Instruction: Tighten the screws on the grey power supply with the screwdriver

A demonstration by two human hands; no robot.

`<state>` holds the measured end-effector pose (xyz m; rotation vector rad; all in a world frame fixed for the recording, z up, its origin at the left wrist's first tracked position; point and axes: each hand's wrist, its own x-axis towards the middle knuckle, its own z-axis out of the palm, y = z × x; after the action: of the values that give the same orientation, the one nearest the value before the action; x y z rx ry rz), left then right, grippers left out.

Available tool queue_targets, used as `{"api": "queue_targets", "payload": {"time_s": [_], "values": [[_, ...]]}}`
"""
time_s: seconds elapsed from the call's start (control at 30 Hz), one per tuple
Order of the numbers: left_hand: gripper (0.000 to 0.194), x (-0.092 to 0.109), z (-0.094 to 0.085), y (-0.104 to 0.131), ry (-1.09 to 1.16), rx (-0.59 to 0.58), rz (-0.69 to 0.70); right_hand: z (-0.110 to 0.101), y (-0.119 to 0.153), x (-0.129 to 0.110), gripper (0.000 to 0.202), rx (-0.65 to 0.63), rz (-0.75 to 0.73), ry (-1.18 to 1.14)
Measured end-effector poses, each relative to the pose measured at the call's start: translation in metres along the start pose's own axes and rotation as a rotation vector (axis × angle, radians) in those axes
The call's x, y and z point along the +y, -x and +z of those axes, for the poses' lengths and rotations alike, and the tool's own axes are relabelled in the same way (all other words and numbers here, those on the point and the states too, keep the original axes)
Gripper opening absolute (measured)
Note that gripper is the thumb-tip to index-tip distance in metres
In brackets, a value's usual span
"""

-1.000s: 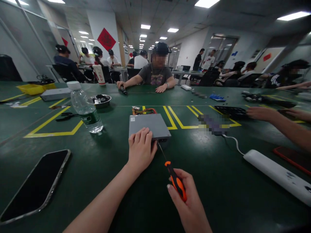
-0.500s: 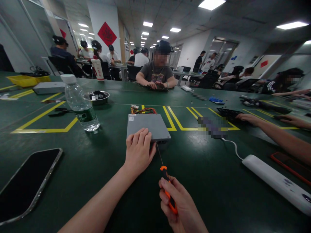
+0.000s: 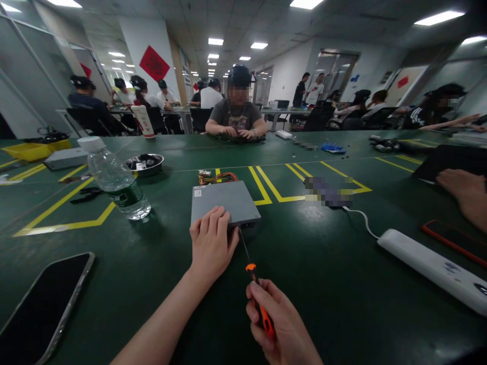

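Note:
A grey metal box (image 3: 228, 198) with a small white label lies on the green table (image 3: 160, 284), and a bundle of coloured wires (image 3: 218, 177) comes out behind it. My left hand (image 3: 212, 242) grips its near left edge, fingers on top and thumb at the front side. In my right hand (image 3: 276, 319) is an orange and black screwdriver (image 3: 251, 271), its shaft pointing up and away. The screwdriver's tip meets the near side of the box beside my left thumb; the exact contact spot is too small to tell.
Left: a water bottle (image 3: 124, 185), a phone (image 3: 47, 304) and a metal bowl (image 3: 152, 165). Right: a white power strip (image 3: 429, 271) with a cable, an orange-edged phone (image 3: 456, 241) and another person's hand (image 3: 466, 195). A person (image 3: 238, 114) sits opposite.
The view has shifted and tilted slightly. Both hands keep their holds on the box and screwdriver. At the right, the other person's dark flat object has been raised and moved to the right.

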<state>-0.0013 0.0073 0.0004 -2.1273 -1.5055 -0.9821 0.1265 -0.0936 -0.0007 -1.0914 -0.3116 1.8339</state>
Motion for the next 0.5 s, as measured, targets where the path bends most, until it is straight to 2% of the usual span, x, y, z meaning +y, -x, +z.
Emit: {"api": "queue_targets", "payload": {"time_s": [0.1, 0.3, 0.4, 0.5], "values": [[0.026, 0.0, 0.0, 0.0, 0.004, -0.006, -0.009, -0.002, 0.001, -0.004, 0.047, 0.012, 0.022, -0.032], [0.026, 0.002, -0.001, -0.001, -0.018, 0.009, 0.007, 0.0, 0.001, -0.016, 0.028, 0.041, 0.05, 0.048], [0.026, 0.002, -0.001, -0.001, -0.027, 0.008, 0.011, 0.003, 0.002, -0.021, 0.028, 0.031, 0.031, 0.139], [0.026, 0.002, 0.0, -0.001, -0.054, 0.02, 0.014, 0.008, 0.004, -0.025, 0.027, 0.011, 0.1, 0.164]]}}
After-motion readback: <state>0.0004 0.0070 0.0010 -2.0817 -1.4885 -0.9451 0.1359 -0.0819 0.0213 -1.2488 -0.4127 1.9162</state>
